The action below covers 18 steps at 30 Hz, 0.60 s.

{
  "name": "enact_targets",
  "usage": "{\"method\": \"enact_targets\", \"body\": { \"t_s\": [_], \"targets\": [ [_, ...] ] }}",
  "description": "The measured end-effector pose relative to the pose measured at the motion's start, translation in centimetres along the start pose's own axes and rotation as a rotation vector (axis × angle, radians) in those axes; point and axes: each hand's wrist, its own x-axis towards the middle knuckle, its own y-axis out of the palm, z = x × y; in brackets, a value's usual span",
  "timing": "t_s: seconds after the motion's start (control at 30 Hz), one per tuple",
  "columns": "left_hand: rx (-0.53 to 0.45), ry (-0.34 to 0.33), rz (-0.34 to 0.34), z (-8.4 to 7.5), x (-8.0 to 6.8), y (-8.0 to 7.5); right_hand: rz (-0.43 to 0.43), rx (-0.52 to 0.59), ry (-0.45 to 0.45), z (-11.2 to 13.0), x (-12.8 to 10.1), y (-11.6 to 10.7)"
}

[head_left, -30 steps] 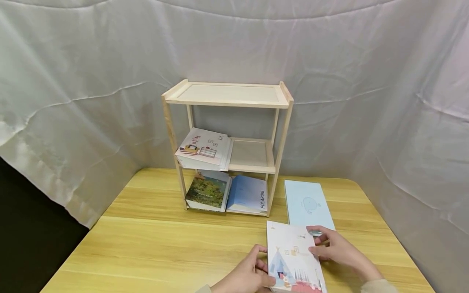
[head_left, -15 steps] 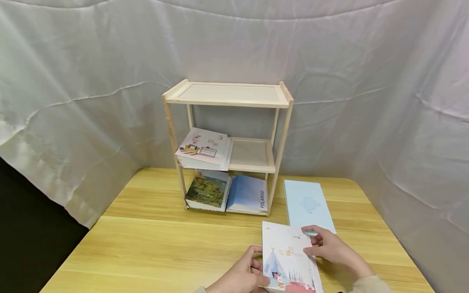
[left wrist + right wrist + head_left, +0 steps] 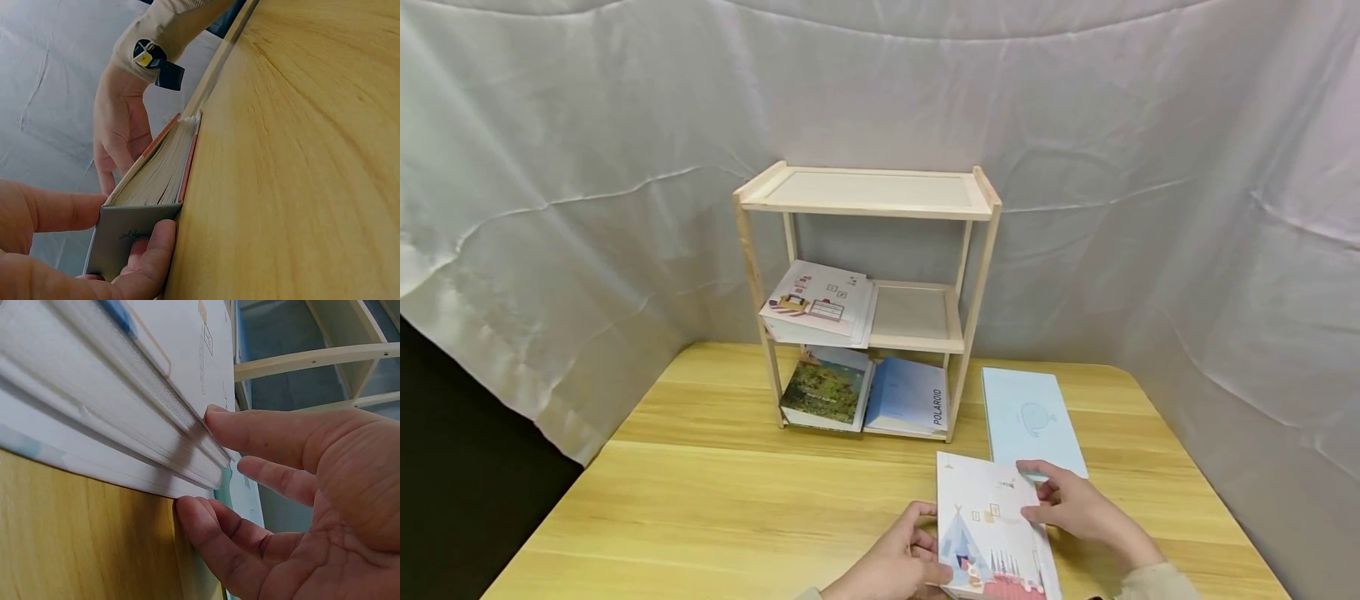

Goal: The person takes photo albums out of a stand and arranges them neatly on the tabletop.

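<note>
A thick white book with a blue tent drawn on its cover lies at the table's front right. My left hand grips its left side, thumb on the cover. In the left wrist view, its fingers lie against the grey spine, and loose page edges show. On the opposite side, my right hand holds the book between thumb and fingers, as the right wrist view shows with the thumb at the upper cover's edge. Just beyond lies a light blue book with a whale drawing, partly covered by that hand.
A three-tier wooden shelf stands at the back. Its middle tier bears white books on the left; the lowest holds a tree-picture book and a blue POLAROID book. Grey cloth hangs around the wooden table.
Both hands and the white book have shifted slightly left since a second ago. Over the last half second they have stayed almost still.
</note>
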Motion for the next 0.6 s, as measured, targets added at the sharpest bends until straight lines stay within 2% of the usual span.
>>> {"method": "enact_targets", "body": {
  "t_s": [0.6],
  "targets": [
    [0.001,0.012,0.004,-0.12,-0.18,-0.01,-0.007,0.028,0.027,0.13,-0.09,0.04]
  ]
}}
